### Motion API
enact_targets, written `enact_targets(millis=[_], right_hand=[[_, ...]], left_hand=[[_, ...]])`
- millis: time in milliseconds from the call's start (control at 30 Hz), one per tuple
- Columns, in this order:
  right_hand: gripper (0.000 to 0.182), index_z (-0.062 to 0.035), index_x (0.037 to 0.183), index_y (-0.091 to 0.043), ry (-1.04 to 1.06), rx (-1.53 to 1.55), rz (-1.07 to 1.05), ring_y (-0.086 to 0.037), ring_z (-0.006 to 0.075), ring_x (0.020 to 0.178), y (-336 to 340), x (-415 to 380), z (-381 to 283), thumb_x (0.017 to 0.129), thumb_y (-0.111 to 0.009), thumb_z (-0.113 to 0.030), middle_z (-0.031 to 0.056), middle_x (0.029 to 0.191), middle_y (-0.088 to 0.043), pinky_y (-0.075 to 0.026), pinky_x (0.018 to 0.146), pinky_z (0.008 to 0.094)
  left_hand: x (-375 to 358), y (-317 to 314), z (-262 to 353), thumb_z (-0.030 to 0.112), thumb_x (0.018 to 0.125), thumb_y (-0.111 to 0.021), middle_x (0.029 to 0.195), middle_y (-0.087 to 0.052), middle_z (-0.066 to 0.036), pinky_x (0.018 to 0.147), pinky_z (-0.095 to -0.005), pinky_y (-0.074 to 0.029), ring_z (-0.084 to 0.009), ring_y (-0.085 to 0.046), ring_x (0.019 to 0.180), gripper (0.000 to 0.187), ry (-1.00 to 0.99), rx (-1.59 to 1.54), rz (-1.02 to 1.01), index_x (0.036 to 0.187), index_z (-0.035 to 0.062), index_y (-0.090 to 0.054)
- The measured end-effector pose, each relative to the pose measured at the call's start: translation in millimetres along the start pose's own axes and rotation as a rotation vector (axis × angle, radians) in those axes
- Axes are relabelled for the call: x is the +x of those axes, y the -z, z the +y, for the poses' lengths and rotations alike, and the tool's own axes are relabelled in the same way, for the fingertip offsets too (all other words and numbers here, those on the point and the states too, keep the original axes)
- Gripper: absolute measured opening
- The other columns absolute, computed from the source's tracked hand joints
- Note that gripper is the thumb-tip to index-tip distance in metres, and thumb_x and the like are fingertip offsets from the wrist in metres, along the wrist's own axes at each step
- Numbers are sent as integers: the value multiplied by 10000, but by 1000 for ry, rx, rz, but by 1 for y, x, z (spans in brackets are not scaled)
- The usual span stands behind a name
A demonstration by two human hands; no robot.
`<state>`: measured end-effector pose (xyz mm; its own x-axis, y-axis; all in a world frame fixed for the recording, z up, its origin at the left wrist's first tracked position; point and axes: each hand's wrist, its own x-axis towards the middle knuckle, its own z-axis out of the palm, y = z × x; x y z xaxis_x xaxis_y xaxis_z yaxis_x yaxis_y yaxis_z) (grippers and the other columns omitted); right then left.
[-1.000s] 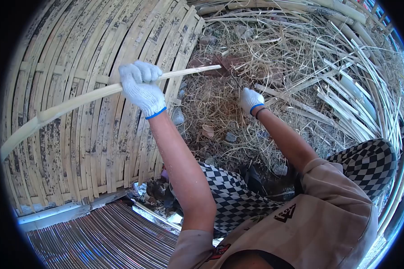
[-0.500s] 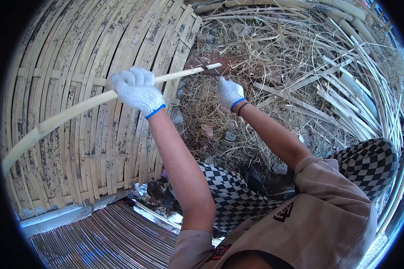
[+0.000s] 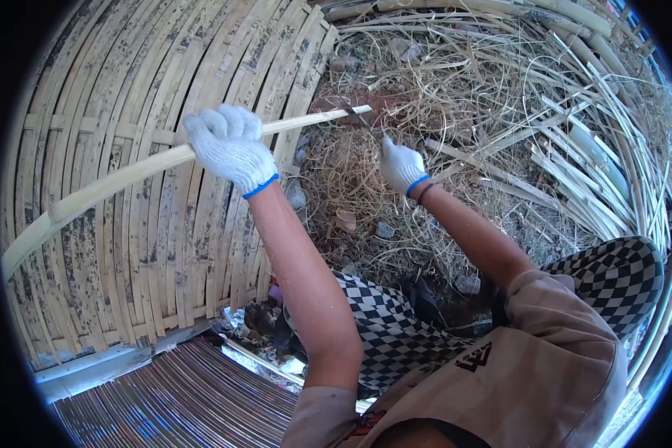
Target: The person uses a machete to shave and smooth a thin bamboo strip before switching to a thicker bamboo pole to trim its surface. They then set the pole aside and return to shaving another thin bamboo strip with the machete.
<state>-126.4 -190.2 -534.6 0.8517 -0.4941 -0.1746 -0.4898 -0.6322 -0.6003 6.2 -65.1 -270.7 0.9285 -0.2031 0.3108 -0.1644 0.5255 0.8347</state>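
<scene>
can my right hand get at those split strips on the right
Probably yes: only loose scraps lie between the right hand and the split strips, though it would likely have to put down the knife first.

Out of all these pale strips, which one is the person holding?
The long strip gripped in the left hand, with a dark blade near its tip; the pale strips heaped on the right lie unheld.

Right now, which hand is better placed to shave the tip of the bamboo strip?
Probably the right hand: it holds a thin blade at the tip of the bamboo strip. The left hand grips the strip farther back, so it seems better for steadying.
</scene>
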Motion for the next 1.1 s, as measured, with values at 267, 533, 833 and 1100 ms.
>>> enact_targets(millis=[267, 533, 833, 1100], right_hand=[[280, -22, 1096, -649, -95, 114, -88, -730, 420, 863, 27, -12, -15, 998, -533, -258, 242, 911, -739, -586, 779, 509], [174, -78, 1087, -559, 290, 186, 214, -697, 380, 674, 63, -50, -99, 1018, -565, -237, 176, 728, -691, -528, 575, 511], [220, -70, 1114, -576, 262, 171, 134, -705, 410, 737, 62, -50, -105, 1038, -533, -273, 205, 754, -703, -552, 656, 535], [259, 8, 997, -729, -25, 34, -16, -740, 416, 926, 9, 25, -19, 900, -621, -207, 255, 970, -745, -602, 802, 479]], left_hand=[[-2, 1, -1, 361, 1075, -392, 486, -232, 31, 415, -297, -129, -126, -149, 428, 552, 0, -27, -63, 562, 210, -255], [-6, -20, 0, 333, 1069, -421, 494, -230, 35, 414, -285, -125, -117, -147, 432, 546, -3, 8, 122, 563, 214, -252], [-2, 5, 0, 305, 1037, -436, 492, -228, 41, 407, -278, -103, -105, -143, 412, 530, -33, -30, 147, 560, 227, -219], [-3, 22, 0, 336, 1054, -469, 505, -242, 39, 406, -281, -125, -100, -156, 425, 532, -26, -63, 59, 584, 206, -257]])
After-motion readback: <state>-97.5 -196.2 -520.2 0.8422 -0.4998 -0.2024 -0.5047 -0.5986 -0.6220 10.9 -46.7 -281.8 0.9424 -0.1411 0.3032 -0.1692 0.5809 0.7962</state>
